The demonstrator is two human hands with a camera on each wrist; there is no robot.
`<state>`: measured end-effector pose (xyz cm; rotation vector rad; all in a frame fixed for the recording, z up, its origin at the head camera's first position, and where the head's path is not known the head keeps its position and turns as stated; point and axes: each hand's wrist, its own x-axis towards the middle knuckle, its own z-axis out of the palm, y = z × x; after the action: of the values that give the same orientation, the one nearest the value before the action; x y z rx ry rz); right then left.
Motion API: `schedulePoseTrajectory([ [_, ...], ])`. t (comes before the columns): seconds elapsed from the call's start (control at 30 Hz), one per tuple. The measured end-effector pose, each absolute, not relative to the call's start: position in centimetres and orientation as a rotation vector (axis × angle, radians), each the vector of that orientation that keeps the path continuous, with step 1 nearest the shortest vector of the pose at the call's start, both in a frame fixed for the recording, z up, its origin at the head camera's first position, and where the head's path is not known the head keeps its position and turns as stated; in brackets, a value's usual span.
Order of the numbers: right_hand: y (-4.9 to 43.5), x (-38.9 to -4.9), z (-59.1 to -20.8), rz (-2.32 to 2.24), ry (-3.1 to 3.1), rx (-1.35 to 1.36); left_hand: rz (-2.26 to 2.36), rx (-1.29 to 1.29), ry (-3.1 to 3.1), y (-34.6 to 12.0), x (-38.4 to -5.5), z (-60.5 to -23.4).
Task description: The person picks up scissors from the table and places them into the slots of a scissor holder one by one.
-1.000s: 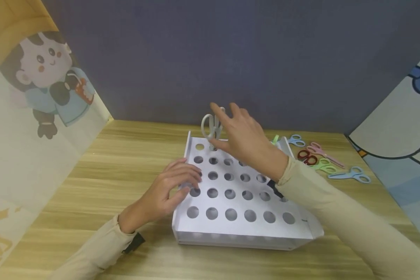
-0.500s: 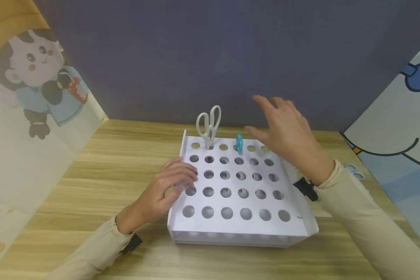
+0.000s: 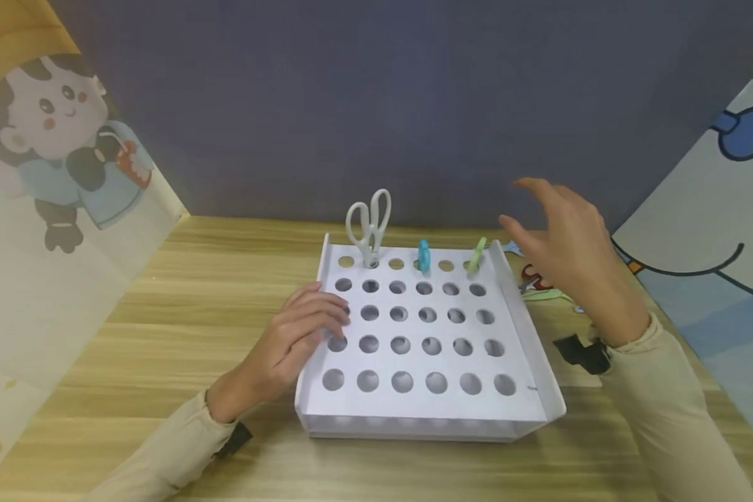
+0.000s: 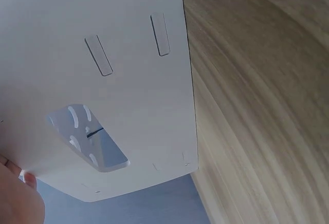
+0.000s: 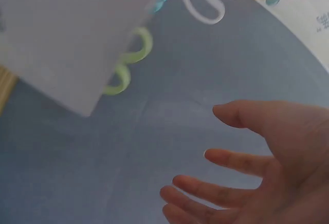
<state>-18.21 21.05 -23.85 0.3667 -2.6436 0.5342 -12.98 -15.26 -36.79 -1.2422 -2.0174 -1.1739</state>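
Note:
A white rack [image 3: 439,401] with rows of round holes stands on the table. In its back row are white scissors [image 3: 369,226], teal scissors [image 3: 423,256] and light green scissors [image 3: 477,255], handles up. My left hand [image 3: 288,341] rests on the rack's left edge, fingers over the top. Beyond the back right corner, my right hand [image 3: 577,258] hovers with thumb and fingers spread and nothing between them. Under it on the table lie red-handled scissors [image 3: 535,277] and green scissors [image 3: 546,295], partly hidden by the hand.
Blue scissors [image 3: 512,248] lie behind the rack's right wall. A dark grey panel [image 3: 364,111] closes off the back of the wooden table [image 3: 213,279], with cartoon-printed walls on both sides. In the left wrist view, the rack's side wall [image 4: 139,106] has a cut-out.
My right hand has moved off the white scissors, rightward past the rack's corner, leaving them standing in their hole. My left hand keeps its place on the rack, while the view has shifted slightly.

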Motion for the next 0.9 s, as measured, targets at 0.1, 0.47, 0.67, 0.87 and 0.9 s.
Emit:
schedulePoseTrajectory([
  [0.1,22.0,-18.2,-24.6,0.565,-2.641,0.383,-1.172,-1.239,-2.021,-15.3,-13.0,-36.8],
  [0.47,26.8,-18.5,-27.2,0.594,-2.551,0.326,-1.161,-1.254,-2.027,-15.4,-13.0,-36.9],
  [0.67,30.2,-18.6,-28.6,0.573,-2.579,0.209,-1.158,-1.270,-2.000,-15.3,-13.1,-36.8],
  [0.87,33.1,-19.6,-30.2,0.545,-2.620,0.152,-1.158,-1.277,-1.982,-15.3,-13.1,-36.7],
  [0.9,33.6,-19.7,-30.6,0.542,-2.639,0.125,-1.156,-1.276,-1.984,-15.3,-13.1,-36.7],
])
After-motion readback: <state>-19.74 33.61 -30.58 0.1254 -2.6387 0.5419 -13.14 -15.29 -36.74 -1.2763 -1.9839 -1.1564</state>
